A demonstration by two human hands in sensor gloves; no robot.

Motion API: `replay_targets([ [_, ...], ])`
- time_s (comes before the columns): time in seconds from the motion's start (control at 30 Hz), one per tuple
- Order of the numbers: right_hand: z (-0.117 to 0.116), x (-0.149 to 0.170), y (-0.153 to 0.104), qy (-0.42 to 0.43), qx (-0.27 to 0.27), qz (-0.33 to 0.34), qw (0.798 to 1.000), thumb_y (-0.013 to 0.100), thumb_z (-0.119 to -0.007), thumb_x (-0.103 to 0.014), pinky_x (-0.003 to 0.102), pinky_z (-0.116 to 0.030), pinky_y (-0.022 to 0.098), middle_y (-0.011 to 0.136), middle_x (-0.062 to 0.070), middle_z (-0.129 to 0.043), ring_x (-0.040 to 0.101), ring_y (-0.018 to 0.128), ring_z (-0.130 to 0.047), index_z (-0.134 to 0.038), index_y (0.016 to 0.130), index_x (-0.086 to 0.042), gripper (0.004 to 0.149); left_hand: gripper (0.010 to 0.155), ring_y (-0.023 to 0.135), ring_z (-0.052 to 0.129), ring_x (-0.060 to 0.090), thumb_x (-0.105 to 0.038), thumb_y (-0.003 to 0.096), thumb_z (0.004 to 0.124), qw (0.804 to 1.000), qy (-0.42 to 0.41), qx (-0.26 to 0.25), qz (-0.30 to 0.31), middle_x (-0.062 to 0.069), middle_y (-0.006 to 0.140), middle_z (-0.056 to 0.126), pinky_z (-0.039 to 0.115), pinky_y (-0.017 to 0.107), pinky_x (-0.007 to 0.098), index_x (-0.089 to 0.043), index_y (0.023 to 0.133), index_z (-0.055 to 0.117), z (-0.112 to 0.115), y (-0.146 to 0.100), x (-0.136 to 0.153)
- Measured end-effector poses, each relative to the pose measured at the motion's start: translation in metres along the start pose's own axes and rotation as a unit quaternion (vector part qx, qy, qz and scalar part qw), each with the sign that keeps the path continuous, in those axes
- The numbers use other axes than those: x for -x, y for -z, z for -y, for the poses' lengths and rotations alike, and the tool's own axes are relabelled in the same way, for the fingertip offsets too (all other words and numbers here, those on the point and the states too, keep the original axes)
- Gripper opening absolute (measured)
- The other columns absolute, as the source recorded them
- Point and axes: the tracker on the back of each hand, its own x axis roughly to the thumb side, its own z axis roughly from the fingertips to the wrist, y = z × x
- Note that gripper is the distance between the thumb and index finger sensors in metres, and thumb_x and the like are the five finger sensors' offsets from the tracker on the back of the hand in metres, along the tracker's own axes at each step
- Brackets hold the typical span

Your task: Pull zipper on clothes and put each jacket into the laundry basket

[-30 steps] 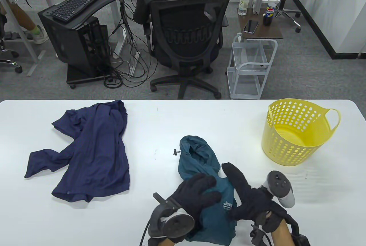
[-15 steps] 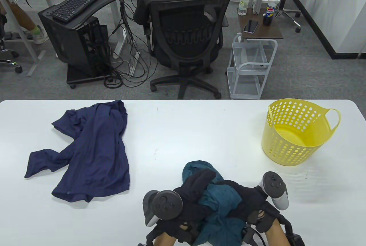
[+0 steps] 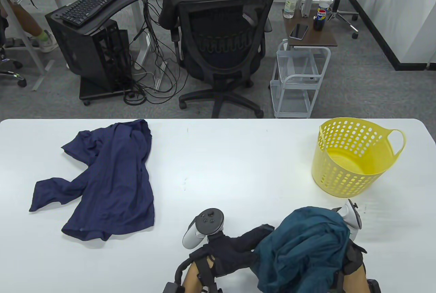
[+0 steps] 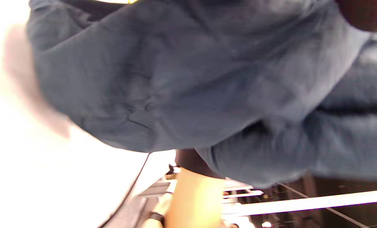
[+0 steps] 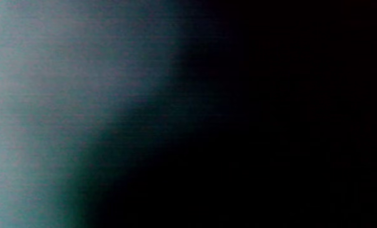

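- Table view, lower right: teal jacket (image 3: 303, 248), bunched into a bundle, draped over the right hand (image 3: 351, 255); only that hand's wrist, cuff and tracker (image 3: 352, 218) show, so its grasp cannot be told.
- Table view, lower centre: left hand (image 3: 235, 250), gloved in black, fingers running rightward into the bundle's left edge; fingertips hidden by cloth, so whether they clasp it cannot be told. Tracker (image 3: 204, 226) on its back.
- Table view, right: yellow laundry basket (image 3: 354, 156), upright, nothing visible inside, just above the bundle in the frame and apart from it.
- Table view, left: navy jacket (image 3: 105, 180), spread flat and crumpled on the white table (image 3: 231, 160), well apart from both hands.
- Left wrist view: blurred teal jacket (image 4: 188, 82) fills most of the frame; bare forearm (image 4: 194, 196) below it.
- Right wrist view: covered, dark with a grey-teal haze at left; nothing identifiable.
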Motion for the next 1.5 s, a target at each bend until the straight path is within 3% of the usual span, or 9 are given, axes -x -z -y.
replay_targets([
  [0.13, 0.019, -0.014, -0.015, -0.069, 0.167, 0.04, 0.983, 0.046, -0.101, -0.044, 0.045, -0.086, 0.056, 0.1, -0.005, -0.082, 0.023, 0.067, -0.102, -0.058, 0.105, -0.046, 0.073, 0.084, 0.091, 0.083, 0.038, -0.075, 0.0349, 0.07, 0.985, -0.093, -0.144, 0.035, -0.001, 0.079, 0.096, 0.052, 0.066, 0.072, -0.033, 0.106, 0.056, -0.006, -0.003, -0.003],
  [0.2, 0.023, -0.021, -0.022, -0.092, 0.231, 0.064, 0.967, 0.047, -0.1, -0.041, 0.047, -0.083, 0.059, 0.102, -0.006, -0.079, 0.025, 0.071, -0.099, -0.057, 0.104, -0.047, 0.072, 0.084, 0.072, 0.097, 0.036, -0.077, 0.0383, 0.064, 0.983, -0.104, -0.146, 0.025, 0.002, 0.08, 0.094, 0.068, 0.06, 0.065, -0.032, 0.108, 0.05, -0.01, -0.006, 0.001],
  [0.33, 0.024, -0.029, -0.032, -0.167, 0.337, 0.083, 0.923, 0.047, -0.1, -0.036, 0.052, -0.076, 0.063, 0.105, -0.006, -0.074, 0.029, 0.079, -0.092, -0.055, 0.103, -0.049, 0.072, 0.085, 0.069, 0.099, 0.033, -0.077, 0.0408, 0.061, 0.976, -0.153, -0.151, 0.031, 0.003, 0.092, 0.087, 0.076, 0.056, 0.059, -0.032, 0.11, 0.04, -0.009, -0.009, 0.009],
  [0.53, -0.001, -0.013, -0.017, -0.418, 0.331, 0.026, 0.846, 0.046, -0.1, -0.034, 0.055, -0.07, 0.066, 0.108, -0.004, -0.068, 0.033, 0.087, -0.083, -0.053, 0.102, -0.049, 0.075, 0.089, 0.097, 0.076, 0.037, -0.08, 0.042, 0.055, 0.969, -0.216, -0.106, 0.065, 0.005, 0.117, 0.056, 0.065, 0.068, 0.058, -0.037, 0.109, 0.017, 0.007, 0.003, 0.002],
  [0.73, -0.027, 0.033, 0.01, -0.371, 0.066, -0.157, 0.913, 0.052, -0.081, -0.06, 0.068, -0.047, 0.074, 0.123, 0.011, -0.024, 0.055, 0.106, -0.044, -0.012, 0.112, -0.031, 0.096, 0.096, 0.095, 0.081, 0.035, -0.082, 0.041, 0.052, 0.961, -0.231, -0.136, 0.071, 0.013, 0.111, 0.06, 0.067, 0.068, 0.056, -0.027, 0.106, 0.007, 0.004, -0.004, 0.005],
  [0.83, -0.026, 0.039, 0.01, -0.38, 0.013, -0.217, 0.899, 0.047, -0.088, -0.065, 0.071, -0.039, 0.075, 0.122, 0.012, -0.005, 0.06, 0.107, -0.031, 0.006, 0.106, -0.029, 0.117, 0.095, 0.092, 0.084, 0.036, -0.08, 0.0414, 0.053, 0.965, -0.199, -0.161, 0.056, 0.017, 0.107, 0.064, 0.069, 0.065, 0.057, -0.026, 0.107, 0.011, -0.003, -0.009, 0.006],
  [1.07, -0.03, 0.028, 0.014, -0.557, 0.061, -0.209, 0.802, 0.042, -0.103, -0.034, 0.057, -0.069, 0.069, 0.119, 0.01, -0.039, 0.045, 0.096, -0.074, -0.017, 0.108, -0.029, 0.109, 0.093, 0.099, 0.067, 0.045, -0.077, 0.0428, 0.056, 0.973, -0.132, -0.19, 0.001, 0.016, 0.108, 0.067, 0.062, 0.065, 0.064, -0.023, 0.108, 0.016, -0.002, -0.008, 0.006],
  [1.23, -0.03, 0.029, 0.013, -0.582, 0.107, -0.179, 0.786, 0.044, -0.1, -0.032, 0.05, -0.082, 0.058, 0.112, 0.01, -0.06, 0.039, 0.081, -0.091, -0.034, 0.11, -0.03, 0.093, 0.094, 0.097, 0.071, 0.041, -0.077, 0.0429, 0.056, 0.973, -0.026, -0.226, -0.036, 0.013, 0.108, 0.069, 0.064, 0.063, 0.062, -0.019, 0.108, 0.02, -0.003, -0.012, -0.005],
  [1.5, -0.034, 0.013, 0.008, -0.605, 0.203, -0.092, 0.764, 0.047, -0.096, -0.03, 0.046, -0.088, 0.049, 0.107, 0.009, -0.071, 0.039, 0.072, -0.097, -0.047, 0.108, -0.029, 0.079, 0.08, 0.091, 0.077, 0.042, -0.072, 0.0427, 0.061, 0.934, 0.083, -0.342, -0.061, 0.009, 0.099, 0.084, 0.064, 0.061, 0.063, -0.027, 0.108, 0.051, -0.022, -0.038, -0.019],
])
